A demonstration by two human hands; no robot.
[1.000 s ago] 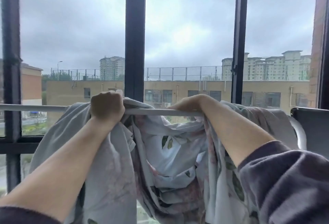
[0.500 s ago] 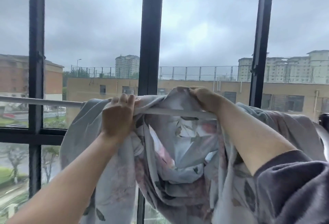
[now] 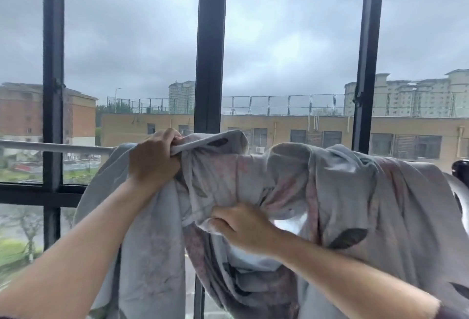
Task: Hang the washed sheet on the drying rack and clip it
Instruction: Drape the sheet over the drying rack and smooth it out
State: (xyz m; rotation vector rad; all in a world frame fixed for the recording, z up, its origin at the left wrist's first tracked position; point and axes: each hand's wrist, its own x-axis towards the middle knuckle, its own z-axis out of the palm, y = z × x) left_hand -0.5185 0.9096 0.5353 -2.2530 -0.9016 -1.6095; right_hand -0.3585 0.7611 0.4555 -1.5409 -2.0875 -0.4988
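A pale grey sheet (image 3: 355,192) with pink and dark leaf prints hangs bunched over the white rail of the drying rack (image 3: 55,146), which runs across the window. My left hand (image 3: 153,160) grips a fold of the sheet at rail height. Lower and to the right, my right hand (image 3: 241,227) clutches a bunch of the fabric below the rail. The sheet hides the rail from the middle to the right. No clip is in view.
Black window bars (image 3: 210,47) stand right behind the rail, with buildings and grey sky beyond. A dark rounded object (image 3: 460,170) sits at the right edge, beside the rack's curved end (image 3: 456,192).
My right hand has dropped from the top of the rail to a bunch of fabric below it. My left hand has closed on a fold at the rail. More sheet now covers the rail.
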